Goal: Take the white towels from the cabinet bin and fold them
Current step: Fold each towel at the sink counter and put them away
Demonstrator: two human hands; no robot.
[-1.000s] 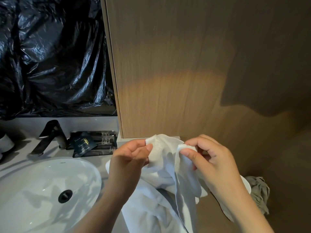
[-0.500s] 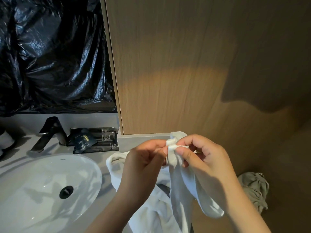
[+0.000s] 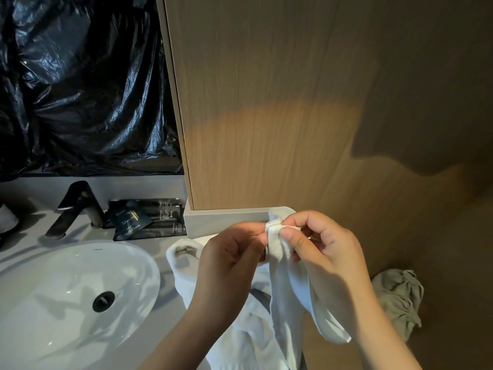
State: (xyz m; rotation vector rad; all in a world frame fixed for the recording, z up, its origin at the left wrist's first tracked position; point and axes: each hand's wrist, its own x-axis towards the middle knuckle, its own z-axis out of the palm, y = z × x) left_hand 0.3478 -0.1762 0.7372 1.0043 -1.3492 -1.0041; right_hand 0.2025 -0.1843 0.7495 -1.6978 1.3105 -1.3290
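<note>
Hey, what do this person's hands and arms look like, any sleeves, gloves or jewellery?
The left hand and right hand wear no gloves, and no rings show. The left forearm and right forearm are uncovered to the frame's edge: no sleeve, watch or bracelet in view.

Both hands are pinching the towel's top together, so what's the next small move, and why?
Probably hold the pinched top with the left hand alone and slide the right hand down the towel to straighten it: both hands pinch the top together, while the cloth below hangs bunched and uneven.
</note>
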